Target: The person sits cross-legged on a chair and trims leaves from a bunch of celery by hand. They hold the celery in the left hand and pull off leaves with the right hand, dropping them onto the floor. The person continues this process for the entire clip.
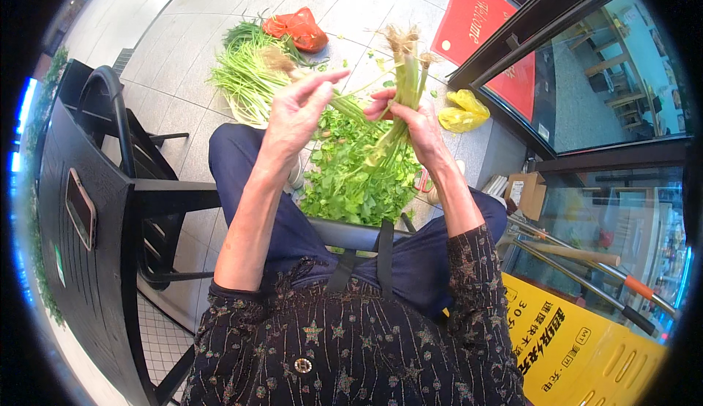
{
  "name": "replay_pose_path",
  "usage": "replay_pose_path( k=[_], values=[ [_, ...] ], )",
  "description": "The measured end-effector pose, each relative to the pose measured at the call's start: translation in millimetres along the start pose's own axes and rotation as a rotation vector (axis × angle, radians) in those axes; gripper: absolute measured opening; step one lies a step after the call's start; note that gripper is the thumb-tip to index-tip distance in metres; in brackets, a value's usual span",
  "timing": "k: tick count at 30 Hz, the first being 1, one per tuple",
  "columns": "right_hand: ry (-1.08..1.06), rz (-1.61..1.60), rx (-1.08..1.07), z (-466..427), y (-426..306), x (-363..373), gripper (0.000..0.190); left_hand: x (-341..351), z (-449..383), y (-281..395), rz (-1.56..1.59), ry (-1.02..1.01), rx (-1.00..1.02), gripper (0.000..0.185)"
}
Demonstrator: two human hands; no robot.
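Note:
My right hand (420, 123) grips a bunch of rooted leafy stalks, apparently Chinese celery (407, 79). Its tangled brown roots point up, and its leaves hang below my fist. To the left, my left hand (296, 109) is raised with index finger and thumb apart; nothing shows between them. Under both hands a heap of loose green leaves (357, 186) spreads on the floor between my feet. More pale green stalks with roots (252, 71) lie in a pile beyond my left hand. Red scissor-like handles (423, 181) show at the heap's right edge, partly hidden.
A red plastic bag (299, 28) sits behind the stalk pile, and a yellow plastic bag (464, 110) lies right. A black table (99, 290) with a phone (81, 208) stands left. At right are a glass door (587, 76), long-handled tools (582, 258) and a yellow panel (582, 345).

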State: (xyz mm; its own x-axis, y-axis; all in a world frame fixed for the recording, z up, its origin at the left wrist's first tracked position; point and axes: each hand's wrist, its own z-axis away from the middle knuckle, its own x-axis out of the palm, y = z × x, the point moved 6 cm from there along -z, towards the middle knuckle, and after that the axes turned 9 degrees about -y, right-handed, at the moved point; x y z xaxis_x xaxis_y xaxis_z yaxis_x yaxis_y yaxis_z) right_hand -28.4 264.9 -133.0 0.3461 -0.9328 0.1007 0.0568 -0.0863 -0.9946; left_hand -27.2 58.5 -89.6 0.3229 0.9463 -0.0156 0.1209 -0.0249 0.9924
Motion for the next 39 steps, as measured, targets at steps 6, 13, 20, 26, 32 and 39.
replay_pose_path(
  k=[6,13,20,26,32,39],
  values=[
    [0.049,-0.094,-0.108,3,2,-45,0.05,-59,-21,2,-0.248,0.333,0.091,0.052],
    [0.128,-0.159,-0.121,-8,30,-100,0.05,-114,-78,-7,-0.482,0.461,0.215,0.07],
    [0.317,-0.441,-0.15,-14,85,-156,0.04,-149,-100,-40,-0.355,0.643,0.164,0.074],
    [0.119,-0.371,-0.167,-40,102,-136,0.033,-49,-146,-86,-0.543,0.14,0.207,0.076],
    [-0.007,-0.411,-0.033,-60,115,-109,0.07,24,-176,-147,0.094,-0.073,-0.236,0.075],
    [-0.111,-0.16,0.203,-63,143,-88,0.076,81,-165,-162,0.343,-0.481,-0.5,0.025]
  ],
)
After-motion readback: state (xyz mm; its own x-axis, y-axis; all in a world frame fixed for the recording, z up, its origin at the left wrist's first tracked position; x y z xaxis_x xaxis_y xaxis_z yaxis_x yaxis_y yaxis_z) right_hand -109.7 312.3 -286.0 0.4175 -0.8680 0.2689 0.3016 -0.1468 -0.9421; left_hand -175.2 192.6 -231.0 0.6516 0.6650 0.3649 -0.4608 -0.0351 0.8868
